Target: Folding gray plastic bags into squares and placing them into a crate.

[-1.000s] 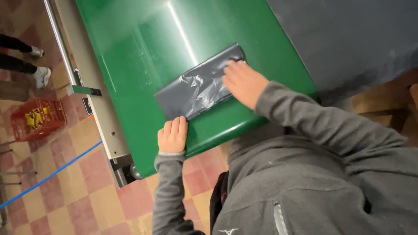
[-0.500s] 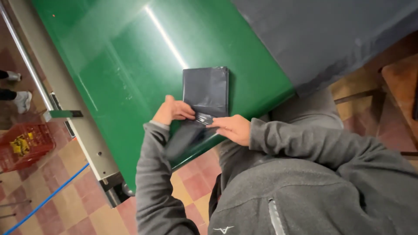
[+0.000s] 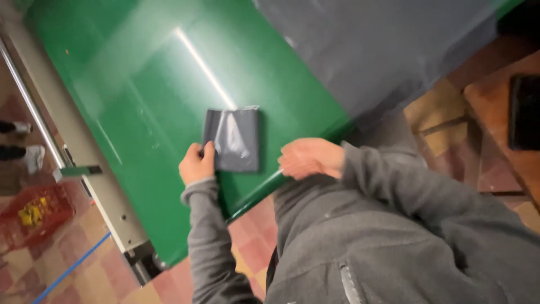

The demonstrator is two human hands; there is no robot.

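A folded grey plastic bag (image 3: 233,139) lies flat as a small rectangle on the green table (image 3: 140,95), close to its near edge. My left hand (image 3: 197,163) grips the bag's lower left corner, thumb on top and fingers curled. My right hand (image 3: 309,157) rests at the table's edge just right of the bag, apart from it, with its fingers curled together and nothing in them. Both arms wear grey sleeves.
A large grey sheet (image 3: 365,50) covers the table's far right part. A grey metal rail (image 3: 73,152) runs along the table's left side. On the tiled floor are a red basket (image 3: 34,214), a blue tape line (image 3: 73,267) and another person's shoes (image 3: 22,141).
The bag has been folded smaller, from a wide sheet to a compact rectangle. My right hand has come off it to the table's edge, while my left hand now holds its corner.
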